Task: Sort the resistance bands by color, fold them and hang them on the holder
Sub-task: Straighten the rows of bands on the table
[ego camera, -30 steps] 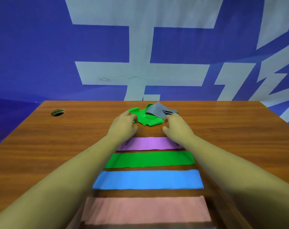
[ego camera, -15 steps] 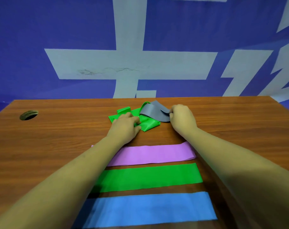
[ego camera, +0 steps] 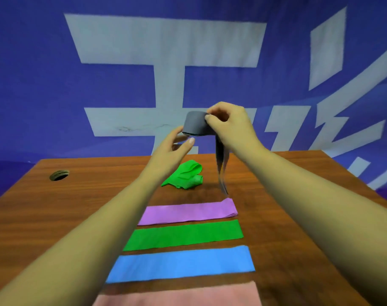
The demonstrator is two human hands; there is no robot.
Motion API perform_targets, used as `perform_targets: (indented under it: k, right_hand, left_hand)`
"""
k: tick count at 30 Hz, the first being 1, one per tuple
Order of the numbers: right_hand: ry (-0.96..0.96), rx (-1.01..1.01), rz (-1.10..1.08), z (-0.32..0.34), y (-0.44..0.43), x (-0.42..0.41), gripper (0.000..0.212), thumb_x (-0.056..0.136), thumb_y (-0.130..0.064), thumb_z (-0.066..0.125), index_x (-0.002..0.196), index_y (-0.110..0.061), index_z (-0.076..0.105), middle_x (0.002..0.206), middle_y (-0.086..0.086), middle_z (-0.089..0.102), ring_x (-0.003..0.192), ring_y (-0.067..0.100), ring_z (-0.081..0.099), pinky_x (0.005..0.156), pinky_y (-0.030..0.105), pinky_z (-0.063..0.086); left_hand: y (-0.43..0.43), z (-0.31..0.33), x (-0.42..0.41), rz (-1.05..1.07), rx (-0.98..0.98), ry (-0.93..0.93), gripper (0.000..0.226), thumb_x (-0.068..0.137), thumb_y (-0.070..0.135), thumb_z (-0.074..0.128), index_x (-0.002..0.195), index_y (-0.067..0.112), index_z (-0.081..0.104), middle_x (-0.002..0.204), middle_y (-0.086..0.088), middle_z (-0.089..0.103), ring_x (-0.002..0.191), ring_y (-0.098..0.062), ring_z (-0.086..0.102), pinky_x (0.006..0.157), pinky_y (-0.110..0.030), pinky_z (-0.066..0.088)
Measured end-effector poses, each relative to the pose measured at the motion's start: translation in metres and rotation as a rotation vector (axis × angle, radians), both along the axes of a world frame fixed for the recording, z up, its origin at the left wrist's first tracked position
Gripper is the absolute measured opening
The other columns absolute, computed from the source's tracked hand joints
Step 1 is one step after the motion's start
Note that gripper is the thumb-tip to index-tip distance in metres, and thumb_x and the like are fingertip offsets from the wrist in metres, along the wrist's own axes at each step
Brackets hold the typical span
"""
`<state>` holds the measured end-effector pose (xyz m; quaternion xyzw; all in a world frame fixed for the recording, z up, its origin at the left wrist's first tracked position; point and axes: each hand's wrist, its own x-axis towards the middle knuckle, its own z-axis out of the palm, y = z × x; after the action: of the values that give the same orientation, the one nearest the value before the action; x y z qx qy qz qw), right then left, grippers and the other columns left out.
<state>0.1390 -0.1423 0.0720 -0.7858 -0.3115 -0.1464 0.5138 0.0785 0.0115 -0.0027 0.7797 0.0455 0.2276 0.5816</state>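
**Grey band goes up off the table**

Half a second ago the grey band [ego camera: 194, 124] lay on the pile at the far side of the table [ego camera: 55, 217]. Now it is up in the air, in front of the blue wall [ego camera: 33, 85].

The right hand [ego camera: 230, 127] pinches the top of the grey band between thumb and fingers. One part makes a short loop to the left. The rest hangs down in a long tail that ends just above the table, near the purple band [ego camera: 188, 212]. I think it is held high so it can hang straight and be easy to fold.

The left hand [ego camera: 170, 149] has come up too. Its fingers are loose and reach for the low edge of the loop. I cannot tell if they touch it yet. It holds nothing.

The crumpled green band [ego camera: 186, 176] is left alone at the far side, not yet folded.

Four bands lie flat in a row, one behind the other: purple, then the flat green band [ego camera: 183, 235], then the blue band [ego camera: 181, 263], then the pink band [ego camera: 177, 295] nearest the person. They look laid out side by side so that each color shows.

That makes six bands: two green, one grey, one purple, one blue and one pink. One round hole [ego camera: 59, 175] is in the table on the left. No holder is in sight.
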Motion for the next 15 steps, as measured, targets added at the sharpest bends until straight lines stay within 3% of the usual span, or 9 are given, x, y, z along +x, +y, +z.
perform_targets:
  k: [2, 4, 6, 9, 12, 15]
  right_hand:
    - [0.044, 0.058, 0.055, 0.022, -0.010, -0.021, 0.008, 0.087, -0.008, 0.062, 0.087, -0.007, 0.070, 0.077, 0.001, 0.066, 0.066, 0.004, 0.055, 0.063, 0.015, 0.045]
    - [0.092, 0.110, 0.084, 0.038, -0.022, -0.043, 0.008, 0.087, -0.007, 0.062, 0.088, -0.007, 0.070, 0.076, -0.001, 0.065, 0.063, 0.000, 0.053, 0.060, 0.010, 0.042]
    - [0.165, 0.150, 0.108, 0.046, -0.034, -0.063, 0.008, 0.087, -0.007, 0.063, 0.086, -0.010, 0.070, 0.074, -0.004, 0.064, 0.065, 0.001, 0.054, 0.061, 0.011, 0.042]
    - [0.257, 0.163, 0.118, 0.047, -0.051, -0.090, 0.009, 0.086, -0.007, 0.065, 0.081, -0.013, 0.069, 0.072, -0.003, 0.062, 0.067, 0.007, 0.054, 0.063, 0.018, 0.043]
    - [0.339, 0.155, 0.119, 0.045, -0.067, -0.115, 0.015, 0.087, -0.009, 0.065, 0.075, -0.018, 0.067, 0.067, -0.006, 0.059, 0.063, 0.007, 0.051, 0.060, 0.021, 0.039]
    - [0.410, 0.162, 0.147, 0.041, -0.079, -0.140, 0.016, 0.089, -0.009, 0.063, 0.075, -0.017, 0.066, 0.066, -0.005, 0.058, 0.063, 0.009, 0.050, 0.058, 0.021, 0.038]
  left_hand:
    - [-0.009, 0.020, -0.017, -0.042, 0.006, -0.054, 0.048, 0.083, 0.035, 0.064, 0.129, 0.021, 0.056, 0.117, -0.007, 0.066, 0.093, -0.016, 0.062, 0.082, -0.030, 0.053]
    - [-0.018, 0.036, -0.037, -0.053, -0.028, -0.098, 0.028, 0.090, 0.021, 0.065, 0.118, 0.026, 0.059, 0.105, -0.009, 0.064, 0.089, -0.018, 0.061, 0.076, -0.028, 0.054]
    - [-0.026, 0.047, -0.058, -0.073, -0.103, -0.070, 0.021, 0.095, 0.015, 0.061, 0.113, 0.026, 0.061, 0.102, -0.005, 0.063, 0.093, -0.018, 0.063, 0.075, -0.024, 0.055]
    - [-0.036, 0.056, -0.091, -0.170, -0.268, 0.031, 0.015, 0.099, 0.017, 0.053, 0.110, 0.019, 0.064, 0.103, -0.006, 0.069, 0.091, -0.022, 0.069, 0.076, -0.028, 0.055]
    - [-0.043, 0.063, -0.125, -0.137, -0.125, 0.087, 0.018, 0.103, 0.019, 0.046, 0.101, 0.024, 0.063, 0.080, -0.006, 0.069, 0.063, -0.019, 0.067, 0.059, -0.025, 0.053]
    - [-0.048, 0.070, -0.152, -0.126, -0.085, 0.136, 0.022, 0.104, 0.025, 0.043, 0.106, 0.020, 0.064, 0.064, -0.009, 0.067, 0.054, -0.020, 0.066, 0.051, -0.024, 0.049]
